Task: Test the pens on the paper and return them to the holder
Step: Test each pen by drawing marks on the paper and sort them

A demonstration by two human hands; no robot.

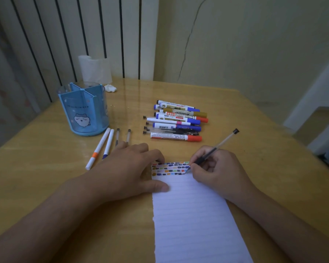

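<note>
A lined white paper point(194, 215) lies on the table, with rows of coloured test marks point(169, 168) along its top edge. My right hand point(215, 171) grips a clear black-capped gel pen point(224, 140), its tip down at the right end of the marks. My left hand point(133, 168) lies flat, fingers pressing the paper's top left corner. The blue pen holder point(84, 109) with a cartoon face stands at the left. A pile of several markers and pens point(176, 121) lies behind the paper. Several more pens point(104, 146) lie beside the holder.
A wooden table point(46, 168) carries everything. A tissue roll point(95, 69) and a crumpled tissue point(110, 88) sit at the back left by a radiator. The table's right edge drops off near the wall.
</note>
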